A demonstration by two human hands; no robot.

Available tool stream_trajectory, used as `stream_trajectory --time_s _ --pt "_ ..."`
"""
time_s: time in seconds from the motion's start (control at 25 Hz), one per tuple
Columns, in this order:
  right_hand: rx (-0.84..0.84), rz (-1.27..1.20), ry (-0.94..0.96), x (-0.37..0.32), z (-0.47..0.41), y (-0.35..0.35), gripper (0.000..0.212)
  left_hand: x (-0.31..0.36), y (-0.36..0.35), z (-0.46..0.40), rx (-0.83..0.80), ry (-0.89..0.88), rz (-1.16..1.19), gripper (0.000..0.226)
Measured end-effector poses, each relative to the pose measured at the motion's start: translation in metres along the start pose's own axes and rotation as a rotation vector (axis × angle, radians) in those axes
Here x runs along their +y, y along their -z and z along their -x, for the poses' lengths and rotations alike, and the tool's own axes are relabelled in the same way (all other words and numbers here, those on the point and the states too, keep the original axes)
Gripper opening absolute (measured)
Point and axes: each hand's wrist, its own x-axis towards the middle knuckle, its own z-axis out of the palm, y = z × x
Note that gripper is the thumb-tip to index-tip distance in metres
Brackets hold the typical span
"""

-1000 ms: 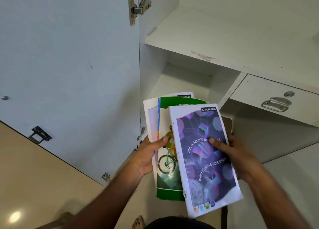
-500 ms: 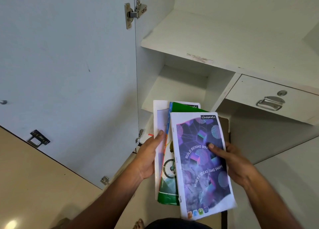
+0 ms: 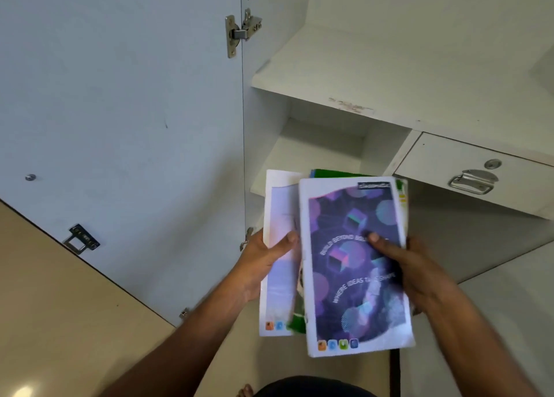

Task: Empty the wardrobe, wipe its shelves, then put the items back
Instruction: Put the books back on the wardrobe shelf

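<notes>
I hold a fanned stack of notebooks in front of the open white wardrobe. The top notebook [image 3: 353,265] has a purple cover with white lettering. A green one [image 3: 338,173] peeks out beneath it, and a pale white-lilac one [image 3: 280,205] sticks out to the left. My left hand [image 3: 263,265] grips the stack's left edge, thumb on the pale cover. My right hand [image 3: 410,265] grips the right edge, thumb on the purple cover. The upper shelf [image 3: 374,76] and the lower compartment [image 3: 317,148] are bare.
The wardrobe door [image 3: 120,112] stands open on the left, with a hinge [image 3: 242,32] at its inner edge. A white drawer with a metal handle [image 3: 472,182] sits right of the lower compartment. Beige floor [image 3: 60,306] lies below, and a bare foot [image 3: 244,390] shows at the bottom.
The notebooks have slid closer together and turned more upright; the green cover is now mostly hidden under the purple one. The stack sits slightly lower against the lower compartment.
</notes>
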Motion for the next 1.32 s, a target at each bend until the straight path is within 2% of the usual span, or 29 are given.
stream_trajectory --time_s 0.08,0.12,0.24,0.36,0.48,0.64,0.8,0.88,1.0,1.04,1.08,1.16,1.2,1.32 --pt "0.015 0.021 -0.010 0.006 0.001 -0.013 0.080 -0.004 -0.008 0.004 -0.021 -0.018 0.006 0.060" --pt "0.013 0.014 -0.014 0.009 0.001 -0.015 0.078 -0.004 -0.008 0.005 -0.026 -0.011 0.017 0.057" --pt "-0.035 -0.087 -0.071 0.006 0.009 -0.014 0.047 -0.004 -0.001 0.008 -0.024 0.019 0.076 0.052" --pt "-0.057 -0.126 -0.123 -0.002 0.014 -0.008 0.041 -0.011 0.008 0.011 -0.008 0.140 0.279 0.048" --pt "0.000 -0.097 -0.059 -0.022 0.018 -0.003 0.044 -0.020 0.017 0.014 -0.027 0.243 0.433 0.047" --pt "0.109 -0.045 0.046 -0.054 0.025 0.022 0.044 -0.031 0.029 0.021 -0.021 0.207 0.373 0.044" --pt "0.223 -0.029 0.192 -0.078 0.030 0.047 0.025 -0.034 0.047 0.019 0.011 0.183 0.385 0.049" --pt "0.253 0.006 0.213 -0.080 0.031 0.046 0.035 -0.025 0.051 0.016 0.001 0.134 0.406 0.057" --pt "0.209 0.086 0.146 -0.060 0.025 0.029 0.081 -0.007 0.038 0.007 -0.144 0.080 0.449 0.067" --pt "0.165 0.068 0.123 -0.051 0.022 0.018 0.083 -0.002 0.029 0.005 -0.192 0.073 0.442 0.064" --pt "0.111 0.027 0.105 -0.042 0.020 0.006 0.073 0.000 0.021 0.002 -0.206 0.069 0.403 0.055" --pt "0.032 -0.095 0.052 -0.031 0.019 -0.019 0.043 0.004 0.007 -0.002 -0.134 0.068 0.301 0.029" --pt "-0.007 -0.134 0.030 -0.028 0.019 -0.028 0.036 0.005 0.002 -0.002 -0.096 0.066 0.254 0.026" --pt "-0.057 -0.210 -0.002 -0.023 0.017 -0.037 0.031 0.001 -0.001 -0.004 -0.084 0.050 0.209 0.051"
